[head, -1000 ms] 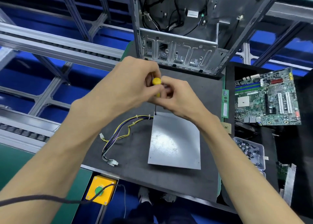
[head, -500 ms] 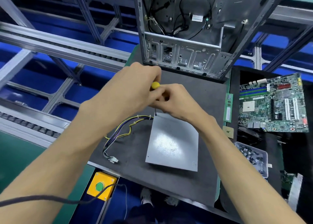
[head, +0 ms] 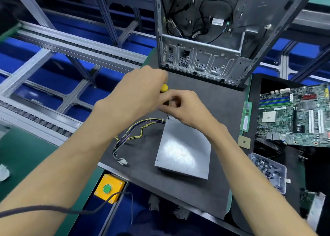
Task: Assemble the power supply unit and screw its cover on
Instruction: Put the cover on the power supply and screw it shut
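Two hands: both meet at one tool just above the middle of the frame, over the upper left corner of the cover.
Left hand: its grip is closed round the screwdriver, whose yellow end shows above the fingers.
Right hand: its fingers are curled together low on the tool; they seem to pinch the shaft, but the exact contact is hidden.
Power supply unit: it lies flat on the dark surface in the middle of the frame, with its grey cover on top.
Screwdriver tip: it stands at the upper left corner of the cover, close to where the wire bundle leaves the case.
Step in hand: probably the person drives the screw at this corner.
How to do it well: the shaft should stay upright on the screw, the lower hand should guide only, and the upper hand should press down while it turns.
Risk: a tilted tip could slip out and scratch the cover or touch the wires beside it.
Screws: a clear tray at the lower right of the frame holds small dark parts, likely more screws.
Open computer case: it stands at the top of the frame, apart from the unit.
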